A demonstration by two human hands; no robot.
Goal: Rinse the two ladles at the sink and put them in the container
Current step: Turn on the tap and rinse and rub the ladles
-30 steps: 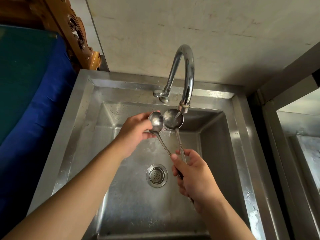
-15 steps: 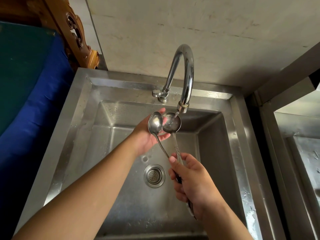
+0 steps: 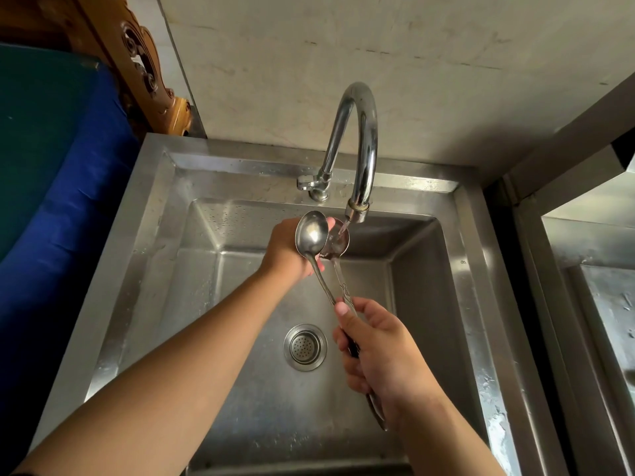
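Ladles rinsed under a running tap at a steel sink (image 3: 144,255).

From left: the left hand (image 3: 287,250) cups the backs of both bowls, fingers curled behind them; the left ladle (image 3: 311,233) overlaps the right ladle (image 3: 338,243), which catches the stream from the faucet (image 3: 360,156). Nearer, right of the drain (image 3: 305,347), the right hand (image 3: 381,359) is closed around both handles.

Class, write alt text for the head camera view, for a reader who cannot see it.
A person's right hand grips the handles of two metal ladles, raising their bowls under a gooseneck tap whose stream falls into the right-hand bowl, while the left hand cups the bowls from behind. Below them is a wet stainless steel sink with a round drain strainer.
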